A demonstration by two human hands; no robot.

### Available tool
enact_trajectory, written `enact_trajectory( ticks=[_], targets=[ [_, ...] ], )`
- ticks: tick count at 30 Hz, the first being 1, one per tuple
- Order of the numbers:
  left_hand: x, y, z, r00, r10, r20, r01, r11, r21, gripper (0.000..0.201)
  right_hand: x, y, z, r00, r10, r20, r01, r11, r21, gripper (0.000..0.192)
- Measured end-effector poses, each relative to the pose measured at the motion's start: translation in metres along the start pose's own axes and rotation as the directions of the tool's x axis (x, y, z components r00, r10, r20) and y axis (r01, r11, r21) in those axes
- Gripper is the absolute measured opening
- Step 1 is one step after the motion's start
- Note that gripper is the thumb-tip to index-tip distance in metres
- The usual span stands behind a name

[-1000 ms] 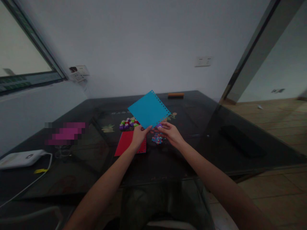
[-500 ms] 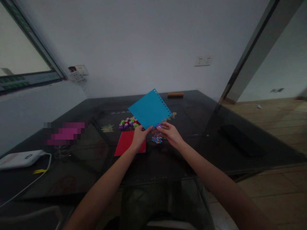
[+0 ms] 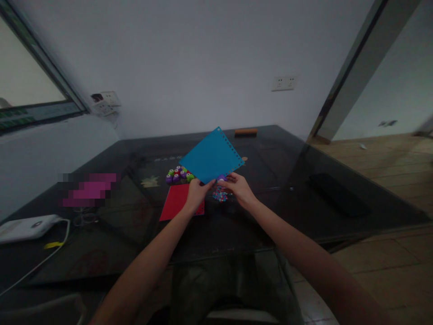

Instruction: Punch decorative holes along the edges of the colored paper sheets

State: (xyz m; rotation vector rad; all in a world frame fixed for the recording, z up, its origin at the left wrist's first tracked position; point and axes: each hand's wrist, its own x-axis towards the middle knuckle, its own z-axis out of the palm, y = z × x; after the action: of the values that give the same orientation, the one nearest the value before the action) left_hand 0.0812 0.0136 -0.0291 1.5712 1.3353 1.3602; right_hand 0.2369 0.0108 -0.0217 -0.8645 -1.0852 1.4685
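Both forearms reach forward over the near edge of the dark glass table (image 3: 304, 198) and converge toward its middle, wrists roughly level and raised a little off the surface. The left hand (image 3: 195, 195) is turned palm inward, its fingers closed in a pinch on the lowest corner of a blue paper sheet (image 3: 211, 155). The sheet stands tilted like a diamond above the fingertips, its face toward the camera, with a row of small punched holes along its upper right edge.

The right hand (image 3: 239, 188) comes in from the other side, fingers curled shut around a small purple paper punch (image 3: 221, 178) that sits against the sheet's lower right edge, just beside the left fingertips. How far the punch bites onto the paper cannot be made out in the dim light.

Directly beneath the left hand lies a red paper sheet (image 3: 177, 202) flat on the glass. Under and between the two sets of fingers is a small scatter of coloured paper confetti (image 3: 219, 196). Just beyond the left fingertips, partly behind the blue sheet, sits a cluster of small punches (image 3: 177, 175) in purple, green and red. Well off to the right of the right hand lies a dark flat object (image 3: 338, 198), too dim to identify.
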Motion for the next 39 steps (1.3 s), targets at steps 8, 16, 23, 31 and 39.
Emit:
enact_trajectory(
  ticks=[8, 16, 23, 31, 39],
  targets=[
    [0.002, -0.009, 0.001, 0.999, 0.034, 0.007, -0.034, 0.999, -0.041, 0.027, -0.001, -0.002, 0.001, 1.000, -0.009, -0.005, 0.009, 1.000, -0.010, 0.036],
    [0.002, -0.009, 0.001, 1.000, 0.002, -0.006, -0.002, 1.000, -0.009, 0.025, 0.000, 0.000, -0.001, 0.999, -0.040, -0.019, 0.038, 0.996, -0.083, 0.033],
    [0.003, -0.011, 0.001, 0.997, -0.061, 0.048, 0.064, 0.995, -0.072, 0.028, 0.001, 0.000, -0.002, 0.999, -0.045, -0.007, 0.044, 0.997, -0.067, 0.030],
    [0.000, -0.005, 0.000, 0.995, -0.034, 0.095, 0.044, 0.994, -0.103, 0.024, 0.001, 0.000, -0.002, 0.998, -0.057, -0.001, 0.056, 0.998, -0.034, 0.032],
    [0.000, -0.005, -0.001, 0.995, -0.012, 0.096, 0.018, 0.998, -0.061, 0.022, -0.001, -0.001, 0.000, 0.998, -0.068, 0.001, 0.068, 0.997, -0.035, 0.031]
  ],
)
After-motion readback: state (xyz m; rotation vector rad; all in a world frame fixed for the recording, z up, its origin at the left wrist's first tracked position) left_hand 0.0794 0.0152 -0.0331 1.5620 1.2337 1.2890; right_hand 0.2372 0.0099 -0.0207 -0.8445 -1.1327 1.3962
